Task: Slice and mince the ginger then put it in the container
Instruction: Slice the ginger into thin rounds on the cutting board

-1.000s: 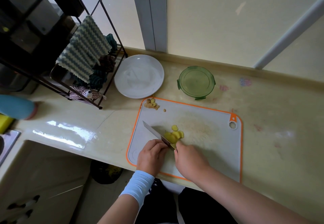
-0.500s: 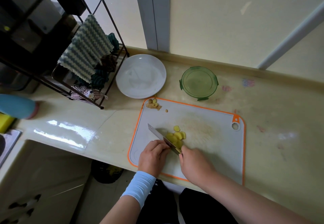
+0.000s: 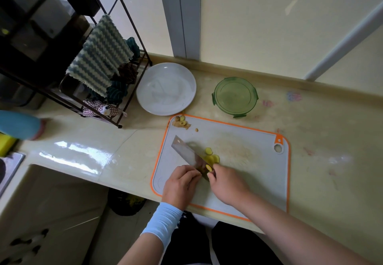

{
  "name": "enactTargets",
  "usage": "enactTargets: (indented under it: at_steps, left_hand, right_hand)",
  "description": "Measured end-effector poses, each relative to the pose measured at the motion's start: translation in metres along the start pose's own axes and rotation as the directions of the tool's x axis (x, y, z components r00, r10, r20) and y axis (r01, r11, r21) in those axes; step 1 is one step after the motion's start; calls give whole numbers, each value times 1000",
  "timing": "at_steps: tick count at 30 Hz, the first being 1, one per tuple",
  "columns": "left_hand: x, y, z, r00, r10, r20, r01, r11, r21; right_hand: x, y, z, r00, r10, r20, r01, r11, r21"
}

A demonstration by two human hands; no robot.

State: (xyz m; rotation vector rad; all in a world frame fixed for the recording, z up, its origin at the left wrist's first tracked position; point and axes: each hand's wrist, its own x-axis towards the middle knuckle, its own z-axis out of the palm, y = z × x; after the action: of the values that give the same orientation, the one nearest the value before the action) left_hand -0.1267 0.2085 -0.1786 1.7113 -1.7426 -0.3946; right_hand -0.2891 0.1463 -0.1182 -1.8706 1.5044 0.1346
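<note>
While the right hand (image 3: pixel 228 186) wraps round the knife (image 3: pixel 186 152) handle, blade pointing far-left, I note the left hand (image 3: pixel 181 183) just left of the blade, fingers curled down; I cannot tell what they hold. Ginger slices (image 3: pixel 214 158) lie right of the blade, just beyond both hands, on the cutting board (image 3: pixel 248 181). The green container (image 3: pixel 235 96) stands far off, well apart.

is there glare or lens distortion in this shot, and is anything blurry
Head view: white glare streaks on the countertop left of the cutting board. Head view: the wide-angle lens bows the counter's back edge and tilts the wall lines. Head view: ginger slices and knife are soft but readable, and the blue object at the left edge is blurred.
</note>
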Motion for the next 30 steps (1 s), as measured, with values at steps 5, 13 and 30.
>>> enactTargets:
  at_steps: [5,13,30]
  left_hand:
    - [0,-4,0,1000,20,9,-21,999,26]
    - [-1,-2,1,1000,12,-23,-12,1000,15]
    - [0,-4,1,1000,5,3,-5,1000,2]
  right_hand:
    - [-1,4,-4,1000,-13,8,13,1000,-15]
    - [-27,-14,-10,995,-76,-63,70,993,-99]
    - [-41,-15,-22,998,-57,15,58,990,-131]
